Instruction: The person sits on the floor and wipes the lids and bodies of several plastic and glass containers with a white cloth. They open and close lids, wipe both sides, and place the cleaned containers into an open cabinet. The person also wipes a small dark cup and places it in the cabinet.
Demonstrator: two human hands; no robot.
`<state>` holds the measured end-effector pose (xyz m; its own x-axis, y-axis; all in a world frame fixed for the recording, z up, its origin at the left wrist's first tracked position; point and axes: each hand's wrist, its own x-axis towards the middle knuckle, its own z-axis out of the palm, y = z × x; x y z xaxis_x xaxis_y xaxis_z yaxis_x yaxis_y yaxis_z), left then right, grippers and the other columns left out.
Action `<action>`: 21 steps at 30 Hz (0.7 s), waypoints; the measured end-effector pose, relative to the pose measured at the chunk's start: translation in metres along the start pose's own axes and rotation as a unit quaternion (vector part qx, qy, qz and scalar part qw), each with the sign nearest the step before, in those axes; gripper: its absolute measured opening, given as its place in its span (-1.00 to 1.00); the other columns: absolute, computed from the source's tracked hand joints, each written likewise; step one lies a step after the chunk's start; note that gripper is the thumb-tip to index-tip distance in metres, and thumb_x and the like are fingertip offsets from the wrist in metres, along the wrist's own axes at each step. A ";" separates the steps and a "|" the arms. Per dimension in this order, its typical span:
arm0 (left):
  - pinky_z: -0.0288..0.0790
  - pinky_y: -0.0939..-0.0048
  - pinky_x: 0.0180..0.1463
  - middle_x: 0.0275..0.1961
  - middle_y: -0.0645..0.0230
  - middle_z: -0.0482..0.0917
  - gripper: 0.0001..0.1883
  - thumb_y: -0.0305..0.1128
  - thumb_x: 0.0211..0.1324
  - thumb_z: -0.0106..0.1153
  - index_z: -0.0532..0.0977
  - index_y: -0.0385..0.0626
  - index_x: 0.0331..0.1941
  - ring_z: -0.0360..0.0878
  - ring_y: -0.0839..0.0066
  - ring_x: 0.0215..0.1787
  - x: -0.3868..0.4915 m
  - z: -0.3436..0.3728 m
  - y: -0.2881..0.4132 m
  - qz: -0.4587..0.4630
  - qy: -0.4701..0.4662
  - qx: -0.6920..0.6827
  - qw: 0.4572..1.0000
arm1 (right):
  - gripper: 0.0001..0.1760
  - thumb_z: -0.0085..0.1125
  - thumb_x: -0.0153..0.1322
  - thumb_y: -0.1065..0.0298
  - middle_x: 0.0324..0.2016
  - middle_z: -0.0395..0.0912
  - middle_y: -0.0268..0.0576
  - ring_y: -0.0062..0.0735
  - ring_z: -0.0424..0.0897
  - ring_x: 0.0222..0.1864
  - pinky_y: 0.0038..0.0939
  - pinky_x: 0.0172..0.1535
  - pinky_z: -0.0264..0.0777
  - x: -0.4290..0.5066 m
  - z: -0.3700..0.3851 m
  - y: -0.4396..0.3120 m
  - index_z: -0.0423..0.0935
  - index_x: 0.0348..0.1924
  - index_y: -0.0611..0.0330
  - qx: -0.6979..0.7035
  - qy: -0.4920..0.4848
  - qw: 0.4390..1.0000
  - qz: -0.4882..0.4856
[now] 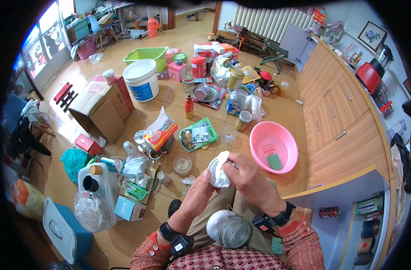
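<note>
My left hand [198,195] grips the near left rim of a small round white lid or dish [213,166], held up over my knees. A crumpled white tissue or cloth [221,171] lies over it, pinched by my right hand [247,179] from the right side. In my lap rests a clear glass jar [236,233] on its side, with a wire clasp and a white rounded part [218,223] next to it. Beyond my hands, a clear round plastic container [182,165] stands on the floor. My fingers partly hide the lid or dish.
A pink basin [285,135] with a green sponge [274,162] stands right, before wooden cabinets [343,118]. An open cabinet door [333,189] is near my right arm. Ahead are a green packet [209,131], a red bottle [189,108] and a white bucket [141,79]. A cardboard box [101,104] stands left.
</note>
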<state>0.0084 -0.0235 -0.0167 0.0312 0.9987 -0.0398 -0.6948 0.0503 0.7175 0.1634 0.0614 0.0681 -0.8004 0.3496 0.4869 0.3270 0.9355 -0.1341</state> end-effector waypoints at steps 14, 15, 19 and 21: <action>0.34 0.11 0.44 0.32 0.12 0.52 -0.46 -0.06 0.62 -0.34 0.30 -0.22 0.38 0.52 0.26 0.32 0.004 -0.001 0.000 -0.008 0.047 -0.110 0.993 | -0.68 0.32 0.25 0.62 -0.30 0.45 -0.06 0.01 0.57 -0.21 -0.11 -0.20 0.48 -0.007 0.004 -0.015 0.49 -0.16 0.17 0.156 -0.089 0.983 0.027; 0.35 0.10 0.43 0.32 0.10 0.52 -0.46 -0.06 0.62 -0.35 0.30 -0.23 0.38 0.52 0.24 0.32 0.004 -0.001 0.002 0.015 0.043 -0.110 0.993 | -0.66 0.33 0.24 0.62 -0.30 0.45 -0.06 0.01 0.57 -0.21 -0.11 -0.20 0.48 -0.010 0.000 -0.015 0.49 -0.16 0.16 0.132 -0.102 0.986 0.027; 0.41 -0.03 0.37 0.34 0.00 0.49 -0.40 -0.02 0.58 -0.37 0.26 -0.26 0.39 0.51 0.05 0.33 0.002 -0.010 0.014 0.011 -0.012 -0.195 0.981 | -0.59 0.31 0.24 0.57 -0.19 0.51 0.01 0.08 0.60 -0.11 -0.13 -0.08 0.53 -0.019 -0.018 -0.005 0.49 -0.05 0.22 0.168 0.015 0.980 0.102; 0.42 -0.13 0.35 0.35 -0.03 0.48 -0.39 -0.02 0.50 -0.33 0.26 -0.22 0.40 0.49 -0.03 0.34 0.000 -0.015 0.017 -0.035 -0.072 -0.219 0.972 | -0.49 0.32 0.26 0.60 -0.13 0.55 -0.02 -0.03 0.62 -0.06 -0.23 -0.01 0.51 -0.018 -0.018 -0.001 0.50 0.08 0.21 0.226 0.091 0.950 0.198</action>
<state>-0.0142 -0.0227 -0.0147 0.1689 0.9847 0.0429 -0.9259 0.1436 0.3494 0.1868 0.0536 0.0745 -0.5459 0.7018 0.4577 0.3023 0.6744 -0.6736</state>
